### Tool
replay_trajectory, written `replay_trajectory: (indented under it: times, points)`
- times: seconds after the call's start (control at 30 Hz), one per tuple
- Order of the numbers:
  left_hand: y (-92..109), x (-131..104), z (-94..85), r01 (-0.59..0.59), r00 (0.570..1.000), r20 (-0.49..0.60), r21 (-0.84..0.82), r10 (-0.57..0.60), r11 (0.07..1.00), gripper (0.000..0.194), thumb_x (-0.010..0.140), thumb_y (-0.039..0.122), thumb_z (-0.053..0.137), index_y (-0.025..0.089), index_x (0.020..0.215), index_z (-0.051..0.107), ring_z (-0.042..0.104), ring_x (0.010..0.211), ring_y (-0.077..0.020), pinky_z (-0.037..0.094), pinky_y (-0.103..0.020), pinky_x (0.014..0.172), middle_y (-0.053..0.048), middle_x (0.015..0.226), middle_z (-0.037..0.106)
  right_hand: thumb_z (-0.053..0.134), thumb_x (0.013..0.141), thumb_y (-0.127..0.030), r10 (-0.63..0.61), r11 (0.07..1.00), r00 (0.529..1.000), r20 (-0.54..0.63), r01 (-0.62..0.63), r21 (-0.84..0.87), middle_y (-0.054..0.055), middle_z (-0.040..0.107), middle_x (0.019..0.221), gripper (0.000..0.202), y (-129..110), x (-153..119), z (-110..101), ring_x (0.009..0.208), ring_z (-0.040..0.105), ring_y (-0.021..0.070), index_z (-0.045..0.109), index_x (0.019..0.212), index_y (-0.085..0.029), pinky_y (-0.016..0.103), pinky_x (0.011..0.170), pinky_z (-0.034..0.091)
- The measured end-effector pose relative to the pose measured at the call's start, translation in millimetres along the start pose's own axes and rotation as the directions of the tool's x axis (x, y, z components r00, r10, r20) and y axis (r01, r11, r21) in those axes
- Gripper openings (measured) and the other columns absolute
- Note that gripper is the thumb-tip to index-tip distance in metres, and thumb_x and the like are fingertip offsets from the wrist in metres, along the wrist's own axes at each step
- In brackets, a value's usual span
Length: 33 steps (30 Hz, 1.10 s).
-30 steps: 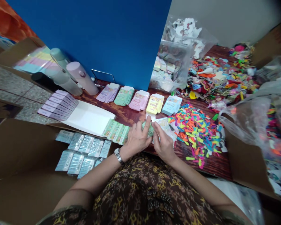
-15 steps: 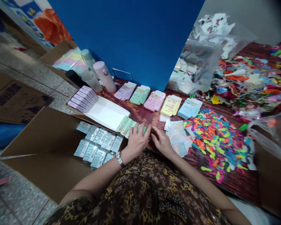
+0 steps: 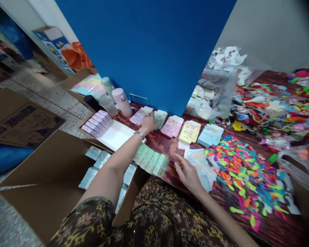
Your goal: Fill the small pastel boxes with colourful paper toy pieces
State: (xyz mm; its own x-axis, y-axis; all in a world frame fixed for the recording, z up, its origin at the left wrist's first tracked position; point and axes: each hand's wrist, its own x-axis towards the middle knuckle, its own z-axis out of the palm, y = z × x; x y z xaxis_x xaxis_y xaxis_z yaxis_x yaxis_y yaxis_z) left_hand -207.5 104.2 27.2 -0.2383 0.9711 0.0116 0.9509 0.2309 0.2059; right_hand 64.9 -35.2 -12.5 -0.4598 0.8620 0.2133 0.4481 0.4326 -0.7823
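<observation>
My left hand (image 3: pixel 149 122) reaches to the back of the table, fingers spread over the purple cards (image 3: pixel 139 116) and the left edge of the green cards (image 3: pixel 160 117). My right hand (image 3: pixel 186 171) hovers open near the table's front edge, fingers apart and nothing in them. Between my arms a row of small green boxes (image 3: pixel 151 159) lies by the white tray (image 3: pixel 115 135). Pink cards (image 3: pixel 172 126), yellow cards (image 3: pixel 190 132) and blue cards (image 3: pixel 210 135) lie in stacks further right. Clear plastic packets (image 3: pixel 203 169) lie beyond my right hand.
An open cardboard box (image 3: pixel 48 185) with wrapped packs stands at the left front. Bottles (image 3: pixel 122 102) stand behind the tray, before a blue panel (image 3: pixel 149 44). Loose colourful balloons (image 3: pixel 247 175) cover the right side, with a plastic bin (image 3: pixel 216 92) behind.
My left hand has left the green boxes and moved forward to the card stacks, uncovering the row. My right hand has drawn slightly away to the right. The view has shifted.
</observation>
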Motion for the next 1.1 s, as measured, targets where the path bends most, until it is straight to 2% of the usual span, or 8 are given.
replay_trajectory:
  times: [0.13, 0.27, 0.37, 0.5, 0.67, 0.83, 0.97, 1.1]
  points:
    - [15.2, 15.6, 22.3, 0.048, 0.998, 0.036, 0.019, -0.049, 0.999, 0.090, 0.078, 0.069, 0.060, 0.003, 0.136, 0.043, 0.048, 0.121, -0.0437, 0.041, -0.046, 0.094, -0.028, 0.123, 0.058, 0.047, 0.097, -0.028, -0.023, 1.000, 1.000, 0.010, 0.023, -0.011, 0.010, 0.072, 0.112, 0.039, -1.2, -6.1, -3.9, 0.099, 0.071, 0.0242, 0.055, 0.135, -0.025, 0.042, 0.087, 0.060]
    - [13.2, 18.7, 28.4, 0.100, 0.993, 0.064, 0.027, -0.102, 0.995, 0.095, 0.071, 0.074, 0.063, 0.008, 0.137, 0.042, 0.048, 0.121, -0.0436, 0.042, -0.046, 0.093, -0.027, 0.129, 0.052, 0.047, 0.097, -0.028, -0.026, 0.999, 1.000, 0.016, 0.026, -0.033, 0.011, 0.071, 0.114, 0.038, -1.0, -10.1, -8.5, 0.102, 0.070, 0.0235, 0.056, 0.134, -0.023, 0.040, 0.090, 0.059]
    - [9.9, 23.3, 27.7, 0.126, 0.989, 0.077, 0.027, -0.128, 0.992, 0.103, 0.066, 0.077, 0.066, 0.008, 0.138, 0.039, 0.048, 0.121, -0.0425, 0.040, -0.045, 0.097, -0.027, 0.133, 0.049, 0.047, 0.098, -0.028, -0.014, 0.999, 0.999, 0.041, 0.016, -0.036, 0.012, 0.071, 0.114, 0.038, -2.2, -9.3, -10.1, 0.103, 0.069, 0.0233, 0.055, 0.134, -0.021, 0.040, 0.091, 0.057]
    - [5.3, 32.0, 22.7, 0.101, 0.988, 0.114, 0.003, -0.101, 0.995, 0.106, 0.064, 0.077, 0.067, 0.006, 0.137, 0.039, 0.049, 0.123, -0.0396, 0.035, -0.045, 0.104, -0.025, 0.128, 0.054, 0.047, 0.098, -0.028, -0.007, 0.999, 0.998, 0.055, 0.009, -0.031, 0.011, 0.070, 0.114, 0.038, -5.3, -7.2, -11.9, 0.099, 0.070, 0.0226, 0.054, 0.134, -0.021, 0.040, 0.090, 0.057]
    - [-1.2, 34.8, 4.3, 0.050, 0.991, 0.124, -0.056, -0.043, 0.997, 0.102, 0.064, 0.073, 0.071, 0.005, 0.134, 0.041, 0.055, 0.118, -0.0364, 0.031, -0.047, 0.107, -0.022, 0.123, 0.061, 0.047, 0.098, -0.029, -0.018, 0.999, 0.999, 0.033, 0.020, -0.051, 0.011, 0.071, 0.112, 0.037, -7.1, -5.1, -15.3, 0.100, 0.069, 0.0229, 0.056, 0.133, -0.019, 0.039, 0.090, 0.056]
    - [-2.8, 21.4, -16.8, 0.011, 0.990, 0.139, -0.196, 0.017, 0.981, 0.097, 0.071, 0.062, 0.071, -0.005, 0.133, 0.037, 0.054, 0.118, -0.0347, 0.034, -0.045, 0.102, -0.022, 0.122, 0.059, 0.046, 0.098, -0.029, -0.031, 0.997, 0.999, 0.009, 0.031, -0.075, 0.012, 0.071, 0.116, 0.037, -7.7, -1.4, -15.9, 0.102, 0.069, 0.0233, 0.056, 0.132, -0.019, 0.038, 0.088, 0.057]
    - [0.9, 0.1, -30.3, 0.020, 0.998, 0.055, -0.347, 0.000, 0.938, 0.104, 0.054, 0.043, 0.089, 0.000, 0.134, 0.039, 0.049, 0.121, -0.0351, 0.039, -0.042, 0.102, -0.022, 0.125, 0.055, 0.047, 0.098, -0.028, -0.089, 0.993, 0.996, 0.007, 0.089, -0.083, 0.011, 0.071, 0.116, 0.037, -10.6, 3.0, -19.6, 0.101, 0.069, 0.0224, 0.055, 0.133, -0.019, 0.037, 0.088, 0.057]
    - [13.6, -34.7, -40.6, -0.057, 0.998, -0.011, -0.442, 0.058, 0.895, 0.100, 0.052, 0.029, 0.089, 0.002, 0.134, 0.040, 0.050, 0.120, -0.0328, 0.042, -0.041, 0.102, -0.020, 0.126, 0.052, 0.049, 0.097, -0.027, -0.150, 0.983, 0.987, -0.054, 0.143, -0.111, 0.010, 0.071, 0.114, 0.038, -21.4, 16.0, -30.9, 0.102, 0.069, 0.0226, 0.055, 0.134, -0.021, 0.037, 0.089, 0.057]
